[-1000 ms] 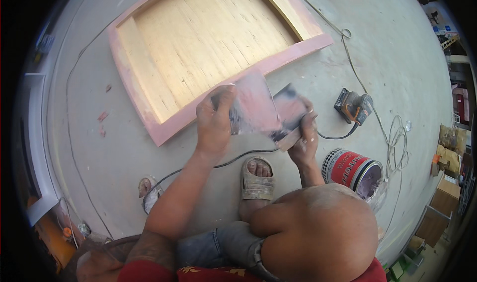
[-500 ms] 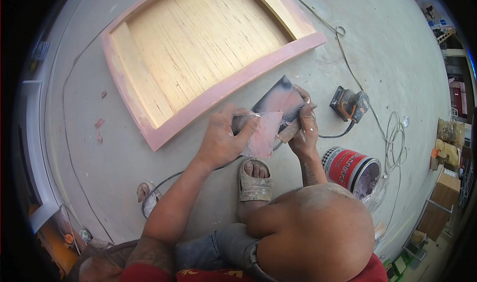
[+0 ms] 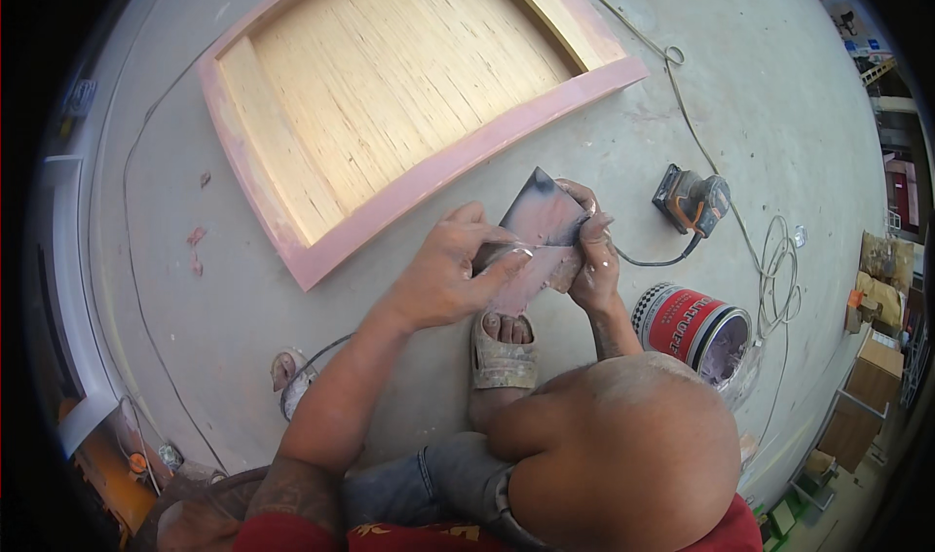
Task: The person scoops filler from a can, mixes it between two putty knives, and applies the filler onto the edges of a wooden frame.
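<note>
My left hand (image 3: 443, 275) pinches a thin flat putty spreader (image 3: 516, 281) smeared with pink filler, its thumb on top. My right hand (image 3: 596, 265) grips a dark flat plate (image 3: 542, 207) carrying streaks of the same filler. The spreader's edge meets or overlaps the plate's near side. By my right fingers shows a small tan piece (image 3: 562, 274) that I cannot make out. Beyond both hands lies a shallow pale wooden frame with a panel inside, its rim (image 3: 429, 190) coated pink.
To the right are a corded sander (image 3: 693, 202) and a tilted red-labelled can (image 3: 687, 328) of pinkish filler. Cables, one a loose coil (image 3: 779, 270), run over the grey floor (image 3: 799, 94). My sandalled foot (image 3: 504, 352) stands below the hands. Cardboard boxes (image 3: 862, 386) line the right side.
The spreader in my left hand has swung lower and flatter against the dark plate. The plate has shifted slightly left and nearer to me. The view has moved a little.
</note>
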The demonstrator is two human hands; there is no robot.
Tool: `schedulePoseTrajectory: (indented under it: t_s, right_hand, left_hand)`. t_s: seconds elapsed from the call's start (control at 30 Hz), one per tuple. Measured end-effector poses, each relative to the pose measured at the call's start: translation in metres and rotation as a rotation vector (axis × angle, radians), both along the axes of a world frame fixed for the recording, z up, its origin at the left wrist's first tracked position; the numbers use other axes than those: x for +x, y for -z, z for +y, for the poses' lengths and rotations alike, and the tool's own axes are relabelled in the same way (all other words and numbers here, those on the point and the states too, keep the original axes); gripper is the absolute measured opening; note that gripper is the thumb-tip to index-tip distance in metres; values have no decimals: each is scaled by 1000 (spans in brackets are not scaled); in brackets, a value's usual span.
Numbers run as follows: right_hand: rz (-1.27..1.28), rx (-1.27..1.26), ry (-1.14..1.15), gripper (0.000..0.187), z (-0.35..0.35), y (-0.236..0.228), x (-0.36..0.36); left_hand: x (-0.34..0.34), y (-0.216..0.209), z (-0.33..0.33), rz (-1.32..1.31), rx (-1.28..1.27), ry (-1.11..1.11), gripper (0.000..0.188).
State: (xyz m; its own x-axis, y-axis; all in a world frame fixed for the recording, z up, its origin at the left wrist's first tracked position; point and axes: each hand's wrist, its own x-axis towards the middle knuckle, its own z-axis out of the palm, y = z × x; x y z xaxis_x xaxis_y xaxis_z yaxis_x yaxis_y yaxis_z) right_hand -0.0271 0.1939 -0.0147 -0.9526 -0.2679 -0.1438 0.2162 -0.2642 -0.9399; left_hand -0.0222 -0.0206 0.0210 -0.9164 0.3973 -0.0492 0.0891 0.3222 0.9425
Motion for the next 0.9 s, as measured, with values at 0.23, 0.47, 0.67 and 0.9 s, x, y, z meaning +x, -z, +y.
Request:
schedulePoseTrajectory:
  t_s: [0.23, 0.47, 0.67, 0.9]
  right_hand:
    - [5, -88, 216, 69, -2, 2, -12]
    - [238, 303, 349, 69, -13, -2, -6]
    - [546, 609, 599, 68, -42, -6, 2]
    - [553, 293, 381, 57, -40, -2, 14]
  left_hand:
    - [-7, 11, -18, -186, 520, -548, 24]
    - [7, 7, 24, -538, 832, -1037, 28]
    - [16, 11, 51, -466, 850, -1017, 30]
    - [22, 17, 38, -377, 736, -1039, 30]
